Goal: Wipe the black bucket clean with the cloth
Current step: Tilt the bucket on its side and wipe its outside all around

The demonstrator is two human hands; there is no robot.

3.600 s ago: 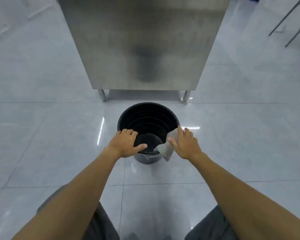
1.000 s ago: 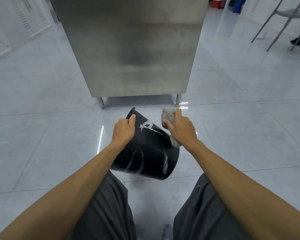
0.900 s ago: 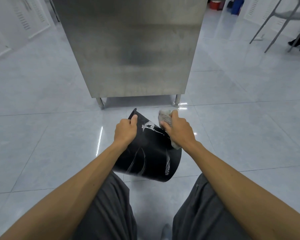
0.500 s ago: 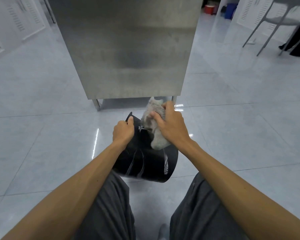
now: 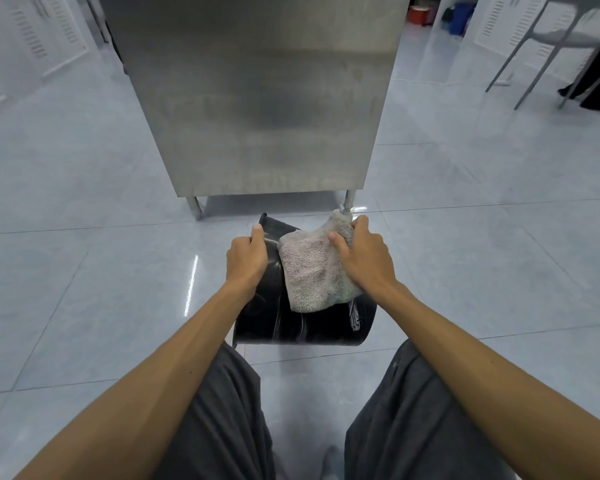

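The black bucket (image 5: 291,323) lies tipped on its side on the floor in front of my knees, its mouth turned away from me. My left hand (image 5: 246,259) grips the bucket's rim at the far left. A pale grey fluffy cloth (image 5: 312,268) is spread over the bucket's upper side. My right hand (image 5: 364,258) presses on the cloth's right edge, fingers curled over its far corner. The bucket's inside is hidden from view.
A stainless steel cabinet (image 5: 257,98) on short legs stands just beyond the bucket. Glossy grey floor tiles (image 5: 84,271) lie all around. At the far right are chair legs (image 5: 520,57) and a person's dark trousers and shoes (image 5: 593,84).
The bucket went from upright to tipped on its side. In the last second my right hand carried the cloth from the right wall onto the upper side and spread it flat.
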